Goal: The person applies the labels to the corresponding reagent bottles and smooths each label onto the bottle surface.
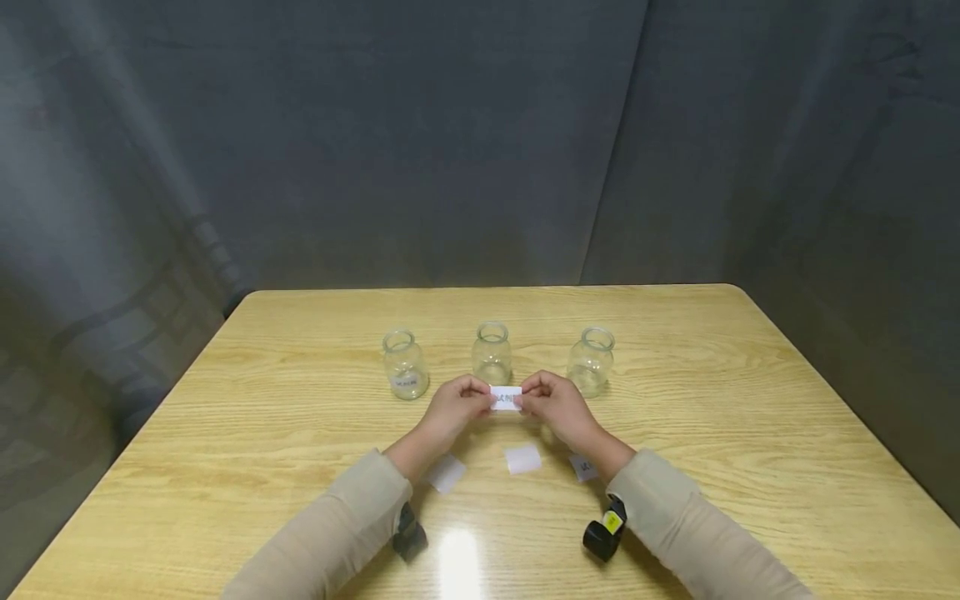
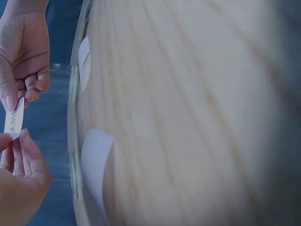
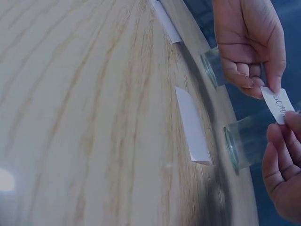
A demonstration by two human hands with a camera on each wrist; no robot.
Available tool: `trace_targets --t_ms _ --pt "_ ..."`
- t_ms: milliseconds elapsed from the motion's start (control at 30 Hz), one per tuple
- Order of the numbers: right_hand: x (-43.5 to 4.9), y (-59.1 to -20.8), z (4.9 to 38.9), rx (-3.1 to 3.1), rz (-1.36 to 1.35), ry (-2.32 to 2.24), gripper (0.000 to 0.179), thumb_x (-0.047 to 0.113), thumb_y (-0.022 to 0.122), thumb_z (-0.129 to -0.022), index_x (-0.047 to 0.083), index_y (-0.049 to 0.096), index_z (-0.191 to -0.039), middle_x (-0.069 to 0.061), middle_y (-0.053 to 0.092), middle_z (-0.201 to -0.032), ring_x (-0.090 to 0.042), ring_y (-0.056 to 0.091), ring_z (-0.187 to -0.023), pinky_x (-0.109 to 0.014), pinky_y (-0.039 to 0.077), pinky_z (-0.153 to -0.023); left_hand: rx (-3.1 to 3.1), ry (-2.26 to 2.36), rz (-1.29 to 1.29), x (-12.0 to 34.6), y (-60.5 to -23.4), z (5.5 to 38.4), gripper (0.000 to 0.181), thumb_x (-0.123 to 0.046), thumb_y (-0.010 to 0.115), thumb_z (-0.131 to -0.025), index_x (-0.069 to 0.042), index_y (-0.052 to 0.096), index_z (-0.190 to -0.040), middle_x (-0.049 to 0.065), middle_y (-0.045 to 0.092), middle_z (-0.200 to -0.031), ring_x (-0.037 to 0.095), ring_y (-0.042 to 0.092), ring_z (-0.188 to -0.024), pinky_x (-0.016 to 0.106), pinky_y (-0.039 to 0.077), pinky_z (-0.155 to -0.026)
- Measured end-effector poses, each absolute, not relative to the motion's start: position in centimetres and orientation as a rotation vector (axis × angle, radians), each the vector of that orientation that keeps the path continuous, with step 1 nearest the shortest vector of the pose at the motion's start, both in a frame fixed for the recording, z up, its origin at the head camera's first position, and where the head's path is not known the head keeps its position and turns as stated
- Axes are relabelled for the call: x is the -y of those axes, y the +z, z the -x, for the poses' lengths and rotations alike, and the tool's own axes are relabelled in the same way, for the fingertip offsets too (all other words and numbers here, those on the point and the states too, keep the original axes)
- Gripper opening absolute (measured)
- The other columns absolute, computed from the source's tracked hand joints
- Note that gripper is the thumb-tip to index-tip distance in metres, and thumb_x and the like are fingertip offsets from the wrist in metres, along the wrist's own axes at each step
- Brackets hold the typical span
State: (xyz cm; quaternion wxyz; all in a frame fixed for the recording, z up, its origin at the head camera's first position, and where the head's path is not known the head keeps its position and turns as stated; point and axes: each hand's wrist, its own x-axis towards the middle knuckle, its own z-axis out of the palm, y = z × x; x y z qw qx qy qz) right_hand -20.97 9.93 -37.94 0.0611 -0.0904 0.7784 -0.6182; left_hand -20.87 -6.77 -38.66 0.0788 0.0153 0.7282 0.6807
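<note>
Both hands hold up a small white label (image 1: 506, 398) with dark handwritten characters, in front of the middle jar. My left hand (image 1: 454, 406) pinches its left end between thumb and fingers. The right hand (image 1: 558, 406) pinches the other end the same way. Fingertips cover part of the writing. In the right wrist view the label (image 3: 276, 104) stretches between the two hands above the table. Behind the hands stand three glass jars without lids: a left jar (image 1: 405, 364) with a written label on its front, a middle jar (image 1: 492, 353) and a right jar (image 1: 591, 362).
Three white paper pieces lie on the wooden table (image 1: 300, 433) near the forearms: a left piece (image 1: 446, 473), a middle piece (image 1: 522, 459) and a right piece (image 1: 582, 467) with writing, partly hidden by the right wrist. A dark grey curtain (image 1: 420, 150) hangs behind the table.
</note>
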Motion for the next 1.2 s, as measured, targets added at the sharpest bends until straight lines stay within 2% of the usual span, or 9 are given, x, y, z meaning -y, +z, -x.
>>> trace_targets --t_ms 300,567,833,1000,1200 --pt "-8.9 -38.4 21.8 -2.418 0.224 -1.894 0.01 0.0 0.058 -0.079 -0.007 0.054 -0.085 -0.009 0.055 -0.067 -0.032 0.057 -0.07 -0.039 0.048 -0.062 -2.267 2.018 0.028 7.1 -38.7 21.4 0.012 -0.002 0.057 -0.079 0.007 0.055 -0.087 0.008 0.058 -0.075 0.014 0.056 -0.068 0.03 0.049 -0.07" --pt "-8.2 -38.7 22.6 -2.488 0.212 -1.862 0.007 0.0 0.058 -0.079 -0.006 0.054 -0.082 -0.012 0.056 -0.068 -0.031 0.056 -0.07 -0.037 0.047 -0.059 -2.388 1.926 0.111 7.1 -38.8 22.2 0.01 -0.005 0.059 -0.078 0.002 0.057 -0.084 0.006 0.055 -0.076 0.014 0.052 -0.069 0.03 0.048 -0.068" --pt "-7.9 -38.9 23.2 -2.537 0.185 -1.864 0.007 0.001 0.057 -0.08 -0.005 0.053 -0.082 -0.008 0.054 -0.068 -0.029 0.054 -0.07 -0.027 0.045 -0.056 -2.452 1.881 0.078 7.1 -38.6 22.7 0.01 -0.007 0.06 -0.077 0.001 0.057 -0.083 0.006 0.053 -0.076 0.015 0.049 -0.068 0.024 0.044 -0.06" --pt "-7.6 -38.8 23.6 -2.584 0.192 -1.836 0.008 0.004 0.057 -0.082 -0.003 0.053 -0.082 -0.009 0.055 -0.071 -0.031 0.054 -0.071 -0.021 0.041 -0.052 -2.483 1.864 0.112 7.1 -38.5 23.0 0.01 -0.007 0.06 -0.077 -0.001 0.057 -0.083 0.006 0.053 -0.078 0.016 0.049 -0.07 0.023 0.043 -0.06" --pt "-7.4 -38.7 23.8 -2.616 0.185 -1.828 0.008 0.003 0.057 -0.081 -0.004 0.054 -0.083 -0.009 0.055 -0.072 -0.026 0.053 -0.068 -0.025 0.044 -0.055 -2.502 1.846 0.115 7.1 -38.5 23.2 0.01 -0.009 0.059 -0.079 -0.001 0.057 -0.084 0.005 0.055 -0.081 0.017 0.049 -0.073 0.023 0.043 -0.061"
